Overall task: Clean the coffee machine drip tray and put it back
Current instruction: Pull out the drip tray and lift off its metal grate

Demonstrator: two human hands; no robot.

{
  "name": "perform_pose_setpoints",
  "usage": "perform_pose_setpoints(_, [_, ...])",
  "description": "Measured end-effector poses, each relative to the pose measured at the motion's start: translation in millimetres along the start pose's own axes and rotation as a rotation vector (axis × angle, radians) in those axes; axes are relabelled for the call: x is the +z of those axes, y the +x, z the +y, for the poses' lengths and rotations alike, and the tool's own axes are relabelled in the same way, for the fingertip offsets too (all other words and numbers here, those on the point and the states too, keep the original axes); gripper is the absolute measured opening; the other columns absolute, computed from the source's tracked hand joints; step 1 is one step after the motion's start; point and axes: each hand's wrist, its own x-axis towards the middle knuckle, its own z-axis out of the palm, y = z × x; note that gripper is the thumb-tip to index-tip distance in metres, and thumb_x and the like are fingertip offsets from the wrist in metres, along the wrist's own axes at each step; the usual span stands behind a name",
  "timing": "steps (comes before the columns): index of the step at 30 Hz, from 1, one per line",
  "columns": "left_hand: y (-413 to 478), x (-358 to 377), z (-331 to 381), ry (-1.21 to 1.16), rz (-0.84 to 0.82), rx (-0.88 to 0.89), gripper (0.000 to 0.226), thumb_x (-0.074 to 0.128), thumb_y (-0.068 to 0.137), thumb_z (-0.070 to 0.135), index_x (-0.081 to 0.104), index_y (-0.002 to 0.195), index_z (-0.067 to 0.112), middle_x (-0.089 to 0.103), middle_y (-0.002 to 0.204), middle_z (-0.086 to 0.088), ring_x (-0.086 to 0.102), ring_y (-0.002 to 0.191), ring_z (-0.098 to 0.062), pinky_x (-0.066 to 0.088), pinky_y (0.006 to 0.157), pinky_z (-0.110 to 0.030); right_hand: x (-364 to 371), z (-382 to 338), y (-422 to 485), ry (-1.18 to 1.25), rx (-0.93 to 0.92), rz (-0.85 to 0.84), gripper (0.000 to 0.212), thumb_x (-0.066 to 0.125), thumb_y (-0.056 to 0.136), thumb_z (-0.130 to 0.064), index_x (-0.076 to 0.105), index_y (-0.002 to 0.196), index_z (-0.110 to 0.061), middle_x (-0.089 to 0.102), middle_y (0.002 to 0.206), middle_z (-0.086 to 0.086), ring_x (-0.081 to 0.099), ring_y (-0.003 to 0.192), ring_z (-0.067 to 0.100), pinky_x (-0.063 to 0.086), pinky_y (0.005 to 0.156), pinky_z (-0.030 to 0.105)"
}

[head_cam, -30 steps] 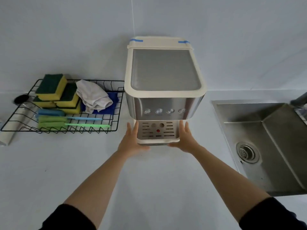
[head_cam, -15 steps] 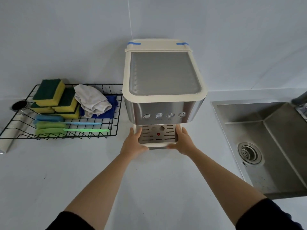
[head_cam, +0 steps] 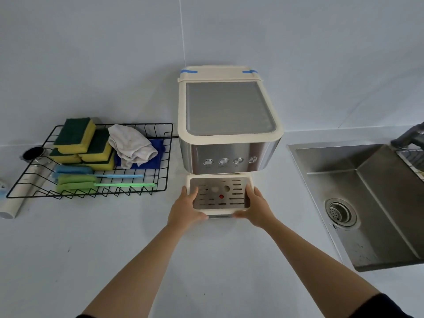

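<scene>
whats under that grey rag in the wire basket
A blue cloth shows beneath the grey rag in the wire basket. How far it extends under the rag is covered.

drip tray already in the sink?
No, the drip tray sits at the foot of the coffee machine, gripped by the left hand and right hand; the sink holds nothing.

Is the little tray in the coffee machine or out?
Partly out: the drip tray juts from the coffee machine, both hands gripping its sides.

Both hands (head_cam: 187, 208) (head_cam: 258, 208) on drip tray (head_cam: 220, 196)
</scene>
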Motion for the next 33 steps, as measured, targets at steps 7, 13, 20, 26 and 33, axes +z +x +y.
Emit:
perform_pose_setpoints(7, [-26,4,-3,-0.040,-0.003,0.024,0.097,0.077,0.065,0.027,0.022,0.145,0.021,0.029,0.146,-0.012,0.042,0.127,-0.028,0.044,0.100,-0.040,4,1,-32,0.019,0.004,0.043,0.088,0.082,0.064,-0.020,0.030,0.135,-0.015,0.043,0.112,0.001,0.045,0.099,0.015,0.043,0.081,0.021])
perform_pose_setpoints(13, [-49,8,-5,-0.044,-0.006,0.059,0.097,0.077,0.066,0.026,0.021,0.145,0.018,0.029,0.146,-0.012,0.042,0.127,-0.026,0.044,0.102,-0.040,9,3,-57,0.030,-0.006,0.061,0.089,0.081,0.065,-0.020,0.028,0.137,-0.018,0.043,0.114,0.001,0.044,0.100,0.013,0.044,0.084,0.020])
perform_pose_setpoints(20, [-83,27,0,-0.080,0.019,0.053,0.097,0.078,0.066,0.025,0.022,0.144,0.017,0.030,0.145,-0.009,0.043,0.126,-0.025,0.044,0.101,-0.039,4,17,-87,0.000,-0.037,0.043,0.083,0.081,0.065,-0.019,0.032,0.133,-0.017,0.044,0.114,0.002,0.046,0.101,0.013,0.049,0.087,0.026])
perform_pose_setpoints(26, [-119,54,13,-0.082,0.033,0.004,0.096,0.079,0.066,0.026,0.024,0.144,0.016,0.027,0.148,-0.011,0.039,0.130,-0.027,0.041,0.103,-0.041,-4,41,-120,-0.007,-0.063,0.009,0.089,0.080,0.065,-0.021,0.027,0.137,-0.015,0.042,0.113,0.002,0.045,0.096,0.012,0.043,0.082,0.020])
perform_pose_setpoints(33, [-155,89,27,-0.107,0.048,-0.053,0.098,0.079,0.065,0.023,0.022,0.145,0.019,0.015,0.155,-0.011,0.031,0.136,-0.026,0.035,0.109,-0.038,-14,71,-153,-0.032,-0.087,-0.024,0.091,0.080,0.066,-0.021,0.024,0.137,-0.012,0.041,0.117,0.004,0.045,0.097,0.012,0.049,0.086,0.023])
